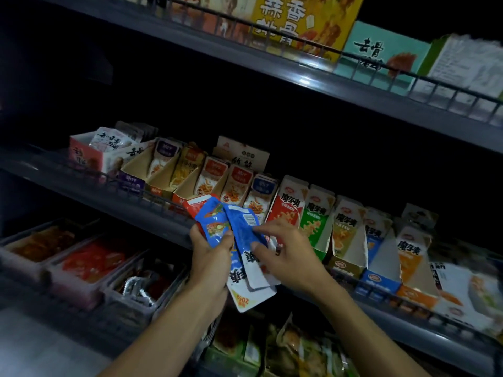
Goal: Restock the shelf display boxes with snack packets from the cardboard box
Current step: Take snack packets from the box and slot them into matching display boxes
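**Sorting a Handful of Snack Packets at the Shelf**

At about 9 o'clock, low down, sit clear trays point(81, 263) full of red snacks. They lie flat, likely so shoppers can see in from above.

Near the middle, the left hand point(211, 253) is wrapped around a bunch of snack packets point(217, 227). They are blue, with a red one point(194, 204) peeking out at the back. The hand grips them low, so the tops fan out and each one can be seen.

Just to the right, the right hand point(283, 247) pinches one blue packet point(245, 229) with thumb and fingers. It looks like it is pulling that one out of the bunch, ready to go in a box. The two hands are close together, joined by the packets.

Behind the hands, from 10 o'clock to 3 o'clock, the shelf display boxes point(288, 205) stand in a row on the middle shelf point(152, 210). Their fronts are cut low, so packets can slide in and be picked out.

At 12 to 2 o'clock, big boxes point(299, 25) stand on the top shelf behind a wire rail.

The cardboard box is not in view.
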{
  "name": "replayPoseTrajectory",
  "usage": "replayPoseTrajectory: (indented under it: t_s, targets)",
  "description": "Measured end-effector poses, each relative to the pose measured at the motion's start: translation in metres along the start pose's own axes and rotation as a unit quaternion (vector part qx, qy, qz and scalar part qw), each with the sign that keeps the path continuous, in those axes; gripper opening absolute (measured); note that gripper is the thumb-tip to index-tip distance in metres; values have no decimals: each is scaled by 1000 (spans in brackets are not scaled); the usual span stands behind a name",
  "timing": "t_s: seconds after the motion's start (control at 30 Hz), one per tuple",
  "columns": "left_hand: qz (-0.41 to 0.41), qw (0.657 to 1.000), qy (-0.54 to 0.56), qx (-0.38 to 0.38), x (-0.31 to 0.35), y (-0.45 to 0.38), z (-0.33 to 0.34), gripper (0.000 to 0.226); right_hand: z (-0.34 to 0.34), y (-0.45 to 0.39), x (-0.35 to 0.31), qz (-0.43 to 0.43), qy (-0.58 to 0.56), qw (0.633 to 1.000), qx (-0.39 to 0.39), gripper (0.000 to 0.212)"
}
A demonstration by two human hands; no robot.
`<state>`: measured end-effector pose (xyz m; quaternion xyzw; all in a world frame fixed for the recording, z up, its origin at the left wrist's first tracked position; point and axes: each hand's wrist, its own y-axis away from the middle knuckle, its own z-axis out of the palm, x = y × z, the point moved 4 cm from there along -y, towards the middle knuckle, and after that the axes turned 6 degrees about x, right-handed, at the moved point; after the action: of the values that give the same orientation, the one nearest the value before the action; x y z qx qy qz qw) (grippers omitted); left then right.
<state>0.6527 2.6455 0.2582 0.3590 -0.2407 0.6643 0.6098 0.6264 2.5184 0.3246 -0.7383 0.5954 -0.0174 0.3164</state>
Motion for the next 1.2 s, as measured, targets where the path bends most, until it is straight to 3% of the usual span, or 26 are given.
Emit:
replayPoseTrajectory:
  t_s: [0.1,0.17,0.27,0.37,0.47,0.53,0.6,0.7,0.8,0.87,0.93,1.07,1.2]
  targets:
    - [-10,1000,26,5,2,1,1,47,3,5,-7,-9,9,1000,-19,70]
    - [-24,998,50,10,4,3,0,46,2,7,-11,-26,23,999,-33,72]
    - [-52,995,80,1,5,6,0,40,3,9,-17,-38,40,998,-42,59]
    - [-58,995,78,6,7,6,0,34,-1,7,-16,-23,5,1000,19,39]
    - [-49,997,57,25,10,-1,-7,28,-18,2,-2,77,-101,986,109,24]
    - [-42,998,46,27,13,-4,-11,28,-31,1,8,163,-196,956,142,18]
    - [-36,998,42,20,14,-5,-11,31,-30,3,9,219,-259,937,84,15]
    - [-24,999,44,16,14,-2,-4,38,-12,9,1,198,-218,956,-6,16]
    - [-2,999,43,12,13,0,0,44,0,9,-7,152,-179,972,18,18]
    - [9,999,39,17,13,-1,-2,52,4,9,-9,147,-187,971,32,8]
    - [5,999,40,30,13,-4,-4,61,7,13,-7,182,-206,961,33,24]
    - [21,998,59,26,18,-7,-3,54,17,20,1,279,-315,906,-39,54]
    - [41,996,77,-6,22,-3,-3,60,5,13,19,303,-322,897,-1,78]
